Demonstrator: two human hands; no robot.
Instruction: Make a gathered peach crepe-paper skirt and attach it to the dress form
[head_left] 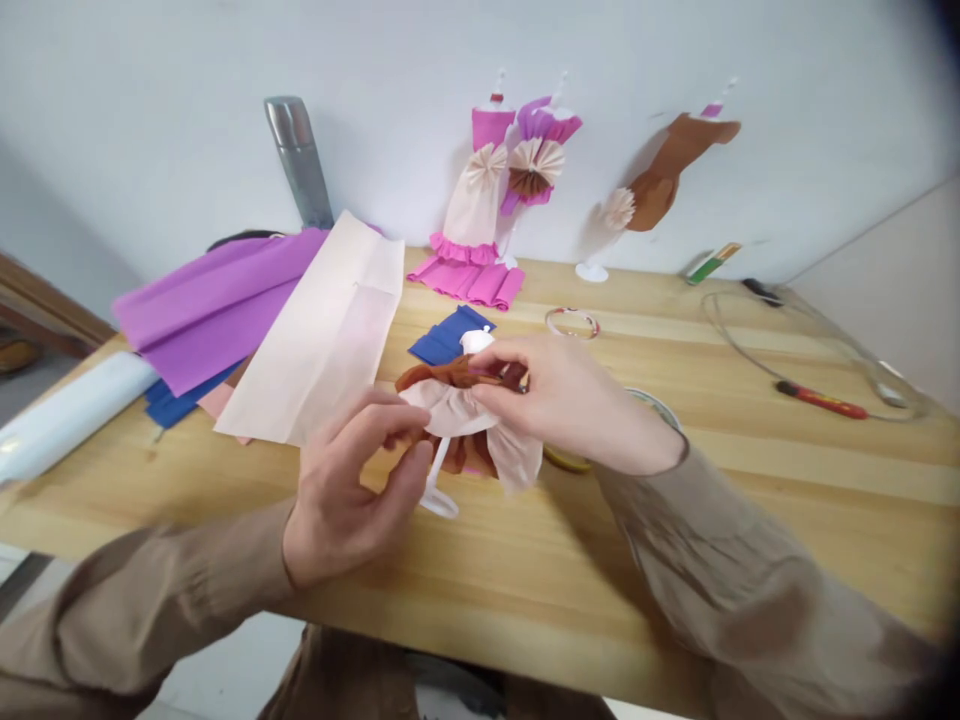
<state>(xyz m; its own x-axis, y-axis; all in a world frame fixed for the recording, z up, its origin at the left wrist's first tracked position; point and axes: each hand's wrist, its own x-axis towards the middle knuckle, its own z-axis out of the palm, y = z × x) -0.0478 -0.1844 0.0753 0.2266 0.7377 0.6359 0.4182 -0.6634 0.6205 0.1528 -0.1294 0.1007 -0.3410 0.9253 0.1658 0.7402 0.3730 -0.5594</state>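
A small white mannequin stand (441,497) wears a cream and brown crepe-paper dress (465,412), held tilted above the wooden table (570,590). My left hand (352,495) pinches the cream skirt from the left, fingers closed on the paper. My right hand (574,400) comes in from the right and grips the brown band at the dress's waist, fingers pressed together. The white neck of the mannequin (477,340) pokes up between my hands.
Sheets of purple (210,300), cream (322,335) and blue crepe paper (446,335) lie at left. Three finished paper dresses (480,210) stand by the wall. A tape roll (572,322), a red-handled tool (821,400), wire and a white roll (67,415) sit around.
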